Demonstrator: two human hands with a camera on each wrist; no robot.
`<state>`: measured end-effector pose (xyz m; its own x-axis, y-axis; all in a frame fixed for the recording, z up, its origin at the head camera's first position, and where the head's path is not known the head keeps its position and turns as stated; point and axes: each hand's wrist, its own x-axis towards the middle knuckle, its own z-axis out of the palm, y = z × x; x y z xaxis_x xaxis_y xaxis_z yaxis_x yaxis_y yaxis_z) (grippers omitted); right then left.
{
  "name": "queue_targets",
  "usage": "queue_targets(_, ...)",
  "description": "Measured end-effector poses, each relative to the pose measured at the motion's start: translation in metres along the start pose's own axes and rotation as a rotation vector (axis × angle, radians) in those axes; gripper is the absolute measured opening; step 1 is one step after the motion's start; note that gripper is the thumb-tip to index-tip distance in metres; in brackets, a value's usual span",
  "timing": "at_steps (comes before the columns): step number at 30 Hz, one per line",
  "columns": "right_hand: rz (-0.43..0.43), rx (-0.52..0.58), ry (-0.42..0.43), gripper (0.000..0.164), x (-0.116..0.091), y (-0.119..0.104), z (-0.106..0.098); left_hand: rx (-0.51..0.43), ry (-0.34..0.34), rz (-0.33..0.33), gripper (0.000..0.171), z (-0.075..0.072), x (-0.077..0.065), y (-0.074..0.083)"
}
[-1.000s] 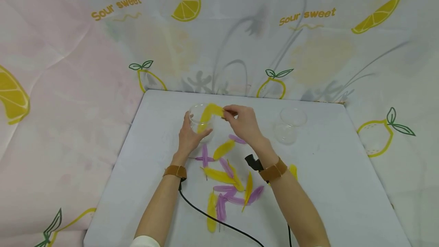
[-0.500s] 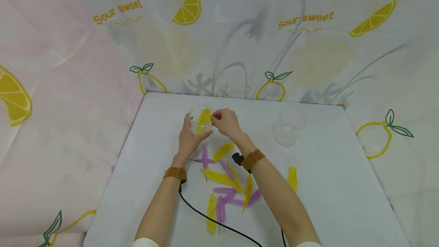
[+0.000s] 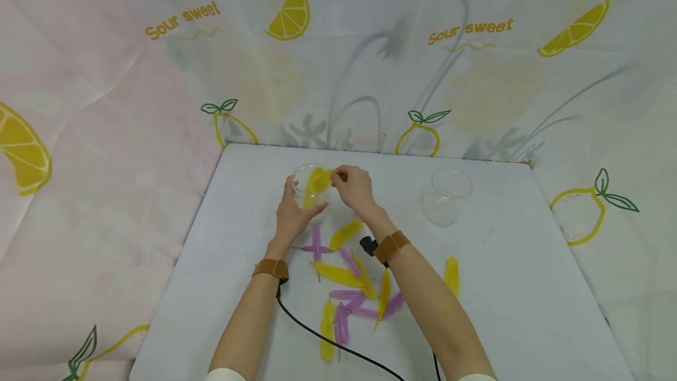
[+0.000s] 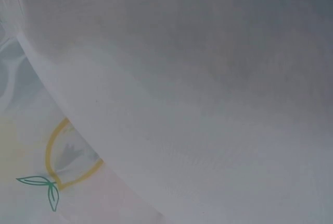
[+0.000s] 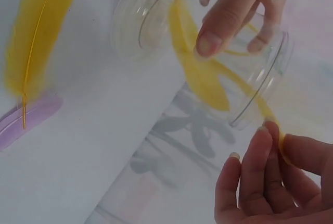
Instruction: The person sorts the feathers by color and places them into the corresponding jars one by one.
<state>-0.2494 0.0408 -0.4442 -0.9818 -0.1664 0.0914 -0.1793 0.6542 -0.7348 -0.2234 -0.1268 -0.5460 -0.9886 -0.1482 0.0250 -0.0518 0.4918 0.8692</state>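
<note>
Left hand (image 3: 295, 216) holding a clear jar (image 3: 302, 186) in a curved grip, right hand (image 3: 355, 188) pinching a yellow feather (image 3: 324, 180) — fingertips pressed together, feather reaching into the jar — second jar (image 3: 447, 200) standing on the bench (image 3: 518, 287).

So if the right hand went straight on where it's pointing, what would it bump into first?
Probably the clear jar that the left hand holds; the right hand, pinching a yellow feather, points toward it, though depth is hard to judge.

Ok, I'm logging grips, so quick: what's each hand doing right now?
Left hand: closed around the jar.
Right hand: pinching a yellow feather at the jar's mouth.
</note>
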Motion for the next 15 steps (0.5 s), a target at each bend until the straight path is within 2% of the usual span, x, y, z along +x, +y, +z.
queue_targets(5, 0.037, -0.055, -0.022, 0.032, 0.006, 0.004, 0.002, -0.005, -0.004, 0.0, 0.107, 0.002, -0.001, 0.0)
queue_targets(9, 0.086, -0.055, -0.065, 0.04, 0.006, 0.014, 0.002, 0.0, -0.008, 0.004, 0.108, 0.003, -0.001, -0.001)
queue_targets(13, 0.117, -0.085, -0.15, 0.042, 0.0, 0.029, -0.001, 0.011, 0.001, 0.019, 0.109, 0.002, 0.0, -0.001)
queue_targets(15, 0.119, -0.143, -0.219, 0.039, -0.005, 0.038, -0.003, 0.013, 0.008, 0.023, 0.109, 0.001, 0.001, -0.001)
